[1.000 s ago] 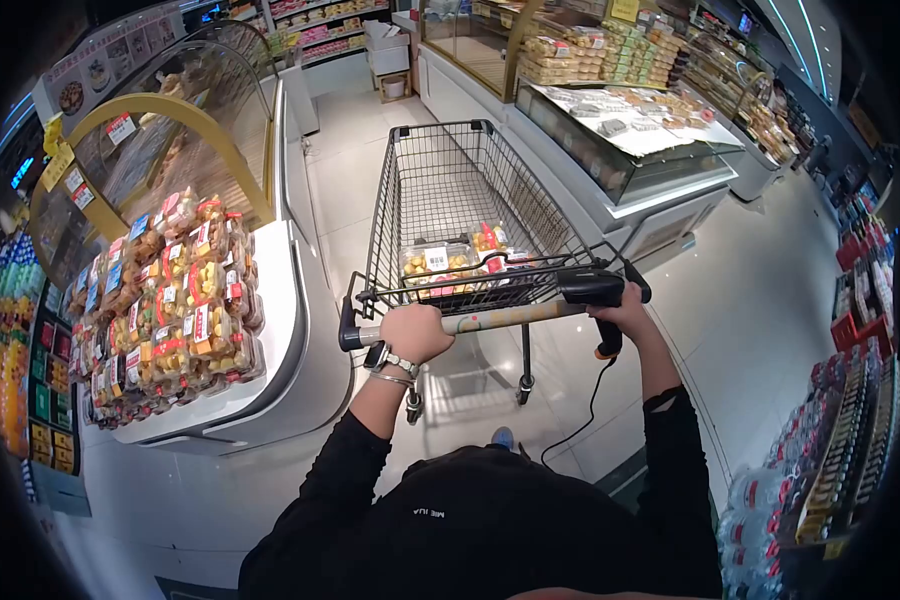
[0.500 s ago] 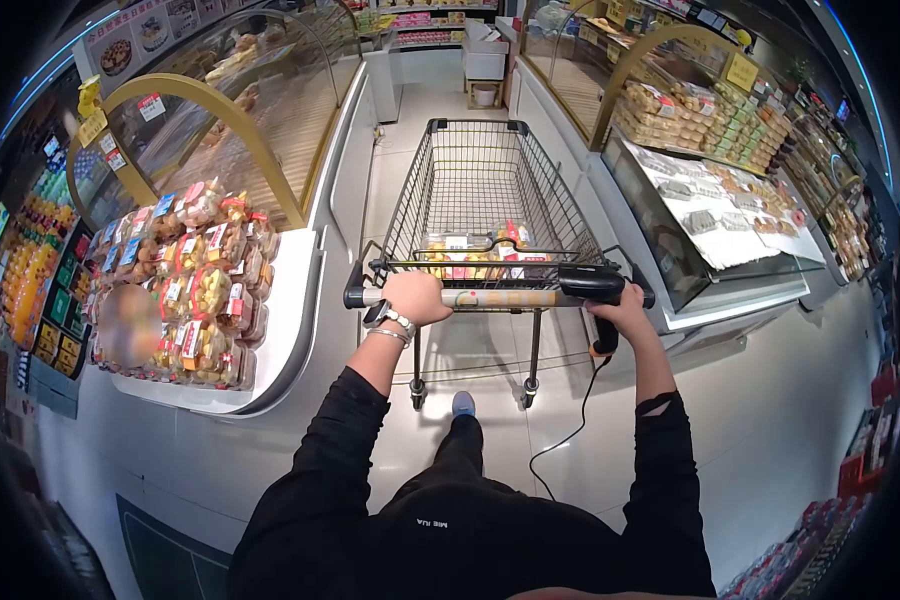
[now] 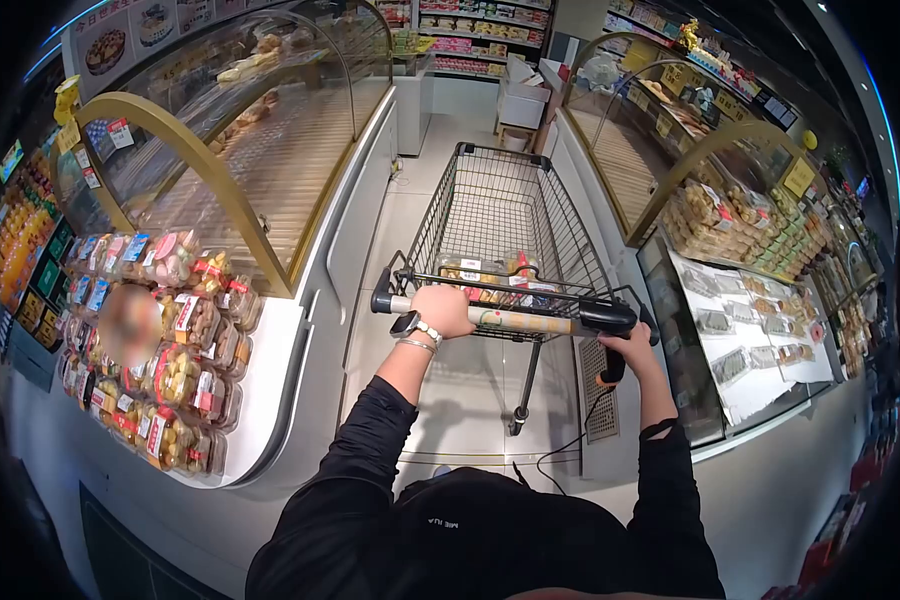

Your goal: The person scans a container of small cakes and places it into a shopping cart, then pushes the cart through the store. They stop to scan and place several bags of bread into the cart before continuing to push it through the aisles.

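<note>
My left hand (image 3: 444, 311) is closed over the left part of the handle bar (image 3: 520, 320) of a black wire shopping cart (image 3: 500, 200). A watch and bracelets are on that wrist. At the right end of the bar, my right hand (image 3: 631, 347) is wrapped round a black handheld barcode scanner (image 3: 607, 318), whose head lies over the bar. Whether these fingers also grip the bar is hidden. From the scanner's grip a black cable (image 3: 560, 453) hangs down. Clear packs of food (image 3: 475, 268) lie at the near end of the cart's basket.
Glass-fronted bakery cases (image 3: 300, 150) line the left side, with stacked clear food packs (image 3: 175, 365) on a white ledge. On the right stands a counter (image 3: 760, 410) with packs on white paper. White boxes (image 3: 522, 95) and stocked shelves (image 3: 480, 40) are ahead.
The cart and I have moved forward between the two counters, and my view has shifted so the cart sits farther right. Both hands keep their hold.
</note>
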`<state>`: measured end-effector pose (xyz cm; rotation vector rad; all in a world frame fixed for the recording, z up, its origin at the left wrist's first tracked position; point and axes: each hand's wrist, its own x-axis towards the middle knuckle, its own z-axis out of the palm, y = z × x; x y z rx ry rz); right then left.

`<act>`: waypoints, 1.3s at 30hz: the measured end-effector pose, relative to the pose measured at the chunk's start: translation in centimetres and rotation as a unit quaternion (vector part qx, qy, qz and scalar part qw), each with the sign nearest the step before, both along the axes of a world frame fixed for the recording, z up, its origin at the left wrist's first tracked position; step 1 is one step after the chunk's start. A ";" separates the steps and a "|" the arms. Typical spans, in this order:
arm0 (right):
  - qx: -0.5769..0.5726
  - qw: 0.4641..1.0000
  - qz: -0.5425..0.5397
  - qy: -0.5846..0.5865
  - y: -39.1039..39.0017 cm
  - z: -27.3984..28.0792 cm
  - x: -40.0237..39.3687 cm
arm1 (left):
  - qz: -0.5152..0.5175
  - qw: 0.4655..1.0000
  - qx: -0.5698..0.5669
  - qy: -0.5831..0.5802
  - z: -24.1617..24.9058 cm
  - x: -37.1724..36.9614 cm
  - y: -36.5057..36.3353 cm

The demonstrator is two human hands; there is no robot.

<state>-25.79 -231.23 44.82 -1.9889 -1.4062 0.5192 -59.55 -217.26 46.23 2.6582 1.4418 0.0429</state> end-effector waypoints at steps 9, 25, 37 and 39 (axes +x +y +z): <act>0.011 0.999 0.028 -0.023 16.2 -0.7 6.0 | 0.011 0.999 -0.030 0.019 -0.4 6.1 15.3; 0.072 0.991 0.079 -0.079 46.4 -2.0 15.7 | 0.072 0.995 0.008 0.073 -3.2 16.4 43.9; 0.056 0.996 0.038 -0.052 65.2 -3.8 19.1 | 0.070 0.995 -0.012 0.074 -4.1 20.0 62.2; 0.068 0.996 0.021 -0.045 67.7 -4.9 19.4 | 0.069 0.995 -0.010 0.071 -4.3 20.5 65.0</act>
